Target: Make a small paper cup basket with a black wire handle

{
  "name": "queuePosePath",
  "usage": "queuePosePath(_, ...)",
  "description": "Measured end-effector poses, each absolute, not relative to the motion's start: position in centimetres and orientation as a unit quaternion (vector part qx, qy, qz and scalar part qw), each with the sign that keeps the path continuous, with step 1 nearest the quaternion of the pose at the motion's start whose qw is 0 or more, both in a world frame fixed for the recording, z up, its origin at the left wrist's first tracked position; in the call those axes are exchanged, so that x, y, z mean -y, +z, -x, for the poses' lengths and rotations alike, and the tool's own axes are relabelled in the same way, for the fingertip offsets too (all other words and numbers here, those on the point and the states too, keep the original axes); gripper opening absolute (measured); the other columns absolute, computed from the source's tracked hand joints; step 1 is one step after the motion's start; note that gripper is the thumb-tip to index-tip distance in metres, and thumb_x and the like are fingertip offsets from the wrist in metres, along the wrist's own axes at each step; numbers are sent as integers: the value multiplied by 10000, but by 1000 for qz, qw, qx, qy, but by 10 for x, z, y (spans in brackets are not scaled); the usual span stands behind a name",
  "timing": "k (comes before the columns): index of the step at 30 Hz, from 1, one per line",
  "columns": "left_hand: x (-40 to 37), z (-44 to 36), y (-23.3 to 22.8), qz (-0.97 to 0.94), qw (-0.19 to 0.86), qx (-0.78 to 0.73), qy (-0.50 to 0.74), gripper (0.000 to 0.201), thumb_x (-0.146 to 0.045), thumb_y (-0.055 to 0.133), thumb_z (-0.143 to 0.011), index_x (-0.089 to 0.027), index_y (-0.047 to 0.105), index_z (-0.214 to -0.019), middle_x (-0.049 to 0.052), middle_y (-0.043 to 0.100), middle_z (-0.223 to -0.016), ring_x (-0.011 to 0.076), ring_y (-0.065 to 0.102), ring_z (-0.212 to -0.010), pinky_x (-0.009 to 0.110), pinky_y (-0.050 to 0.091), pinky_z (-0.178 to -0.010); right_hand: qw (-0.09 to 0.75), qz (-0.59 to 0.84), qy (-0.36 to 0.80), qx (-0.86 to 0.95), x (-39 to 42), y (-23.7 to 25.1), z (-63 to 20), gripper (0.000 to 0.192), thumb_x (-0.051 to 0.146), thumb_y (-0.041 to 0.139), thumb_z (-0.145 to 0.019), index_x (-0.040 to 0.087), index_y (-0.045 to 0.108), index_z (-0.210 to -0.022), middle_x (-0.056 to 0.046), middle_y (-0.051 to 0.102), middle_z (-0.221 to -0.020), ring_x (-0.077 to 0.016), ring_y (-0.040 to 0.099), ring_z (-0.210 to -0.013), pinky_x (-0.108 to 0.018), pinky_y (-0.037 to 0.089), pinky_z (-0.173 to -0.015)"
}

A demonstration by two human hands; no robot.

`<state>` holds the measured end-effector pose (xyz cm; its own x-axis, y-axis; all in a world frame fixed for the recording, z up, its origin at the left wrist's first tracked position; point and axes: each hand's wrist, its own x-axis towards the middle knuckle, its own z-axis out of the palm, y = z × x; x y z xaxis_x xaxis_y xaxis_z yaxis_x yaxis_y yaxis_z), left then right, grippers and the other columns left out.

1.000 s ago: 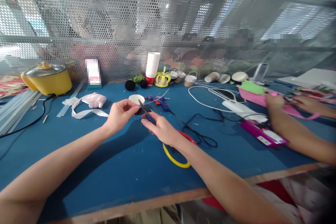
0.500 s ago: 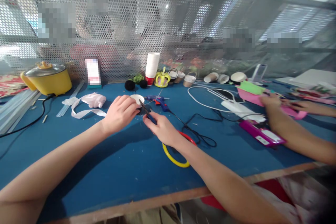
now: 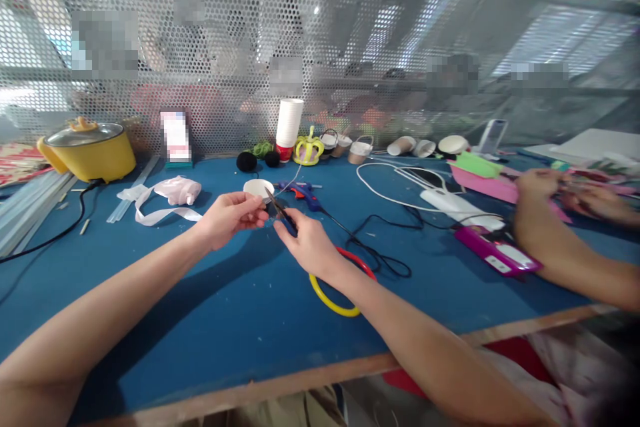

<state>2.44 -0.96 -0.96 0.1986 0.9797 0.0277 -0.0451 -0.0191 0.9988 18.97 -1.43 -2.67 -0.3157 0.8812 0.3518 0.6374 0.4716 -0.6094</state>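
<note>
Scissors [image 3: 280, 211] in right hand [image 3: 311, 247], glue gun [image 3: 305, 192] behind, hoop [image 3: 334, 301] beneath wrist

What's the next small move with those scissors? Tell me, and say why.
Probably close the scissors on the small piece pinched in the left hand. The right hand holds them with the blades angled up at the left fingers, just in front of the white cup; the piece itself is too small to identify.

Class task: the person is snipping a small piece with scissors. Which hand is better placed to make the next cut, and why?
The right hand: it holds the scissors, blades pointing at the small piece pinched by the left hand, whose grip is occupied steadying it.
</note>
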Motion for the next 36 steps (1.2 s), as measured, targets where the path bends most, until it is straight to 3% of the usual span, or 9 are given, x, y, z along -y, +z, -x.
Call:
queuePosePath(6,5,-12,-13,-831,-139,-352,407,87,-188,548,-765,-149,580,-835,79,609,-815,181,531,-762,317,416,-665,322,480,228,783,12,-22,-192,201,289,448,-816,139,582,-829,-53,630,-735,-151,551,-640,-252,396,-618)
queuePosePath(10,1,-4,-14,-838,-296,-267,374,112,-140,469,-816,-146,577,-841,61,613,-750,161,518,-679,290,389,-588,305,475,242,789,14,-21,-191,206,290,438,-825,144,583,-803,-46,624,-740,-151,543,-667,-254,390,-635)
queuePosePath(20,-3,-2,-18,-852,-238,-237,400,96,-163,503,-799,-152,590,-759,44,587,-665,145,497,-641,284,396,-598,290,483,226,794,16,-21,-189,191,273,449,-822,134,579,-811,-64,630,-750,-159,550,-668,-261,395,-630)
queuePosePath(23,2,-13,-23,-818,-57,-312,479,123,-198,526,-776,-152,573,-672,37,563,-647,137,495,-640,283,406,-614,298,489,208,793,15,-24,-188,179,268,458,-817,136,579,-821,-63,635,-733,-156,560,-638,-255,402,-611)
queuePosePath(26,8,-27,-25,-647,271,-447,555,186,-279,572,-727,-147,518,-607,-6,488,-548,98,441,-513,251,375,-518,319,492,177,791,13,-29,-188,171,251,474,-804,131,576,-870,-81,650,-776,-170,592,-669,-256,415,-626)
queuePosePath(28,11,-34,-24,-516,495,-438,545,226,-308,605,-681,-148,481,-581,-27,445,-503,79,413,-468,243,370,-495,325,493,154,792,11,-32,-188,176,243,483,-796,127,574,-893,-95,656,-805,-187,610,-704,-261,422,-637)
queuePosePath(30,12,-36,-22,-455,598,-415,513,232,-312,617,-659,-144,475,-586,-28,440,-509,74,416,-468,247,382,-506,326,494,140,794,10,-33,-189,176,241,488,-793,130,576,-898,-99,661,-815,-199,620,-725,-265,426,-645)
queuePosePath(33,9,-31,-21,-574,471,-452,495,178,-295,603,-679,-136,524,-677,1,502,-590,96,459,-531,269,403,-553,325,499,143,790,10,-31,-190,176,245,487,-795,139,580,-902,-91,666,-813,-197,624,-730,-261,431,-648)
queuePosePath(36,6,-23,-24,-745,109,-449,481,194,-222,612,-685,-149,556,-856,53,572,-783,159,518,-717,312,421,-657,322,503,170,784,10,-27,-190,166,245,480,-800,142,587,-874,-75,664,-775,-178,614,-687,-253,428,-633)
